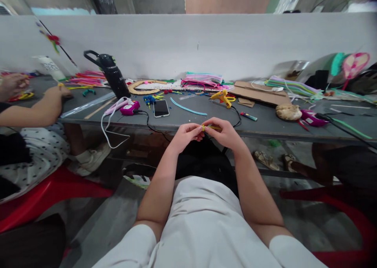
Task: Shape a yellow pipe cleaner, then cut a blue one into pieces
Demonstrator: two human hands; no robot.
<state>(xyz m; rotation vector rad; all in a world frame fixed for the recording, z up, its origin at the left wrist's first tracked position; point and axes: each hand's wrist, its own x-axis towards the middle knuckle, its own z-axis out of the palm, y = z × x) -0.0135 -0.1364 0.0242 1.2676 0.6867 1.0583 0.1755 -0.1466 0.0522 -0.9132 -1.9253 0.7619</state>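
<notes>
My left hand [185, 136] and my right hand [224, 132] meet in front of my chest, just below the front edge of the grey table [265, 123]. Both pinch a short yellow pipe cleaner [209, 127] between fingertips, the left at its left end, the right over the rest of it. Most of the piece is hidden by my right fingers. On the table beyond lie a black phone [161, 108], a light blue strip [188, 109] and a yellow glue gun [223, 97].
A black water bottle [113, 73] stands at the back left. Piles of coloured pipe cleaners [203, 81] and cardboard sheets [256, 91] lie along the wall. Another person's arm [32, 111] rests on the table at the left. Red chairs [44, 197] flank me.
</notes>
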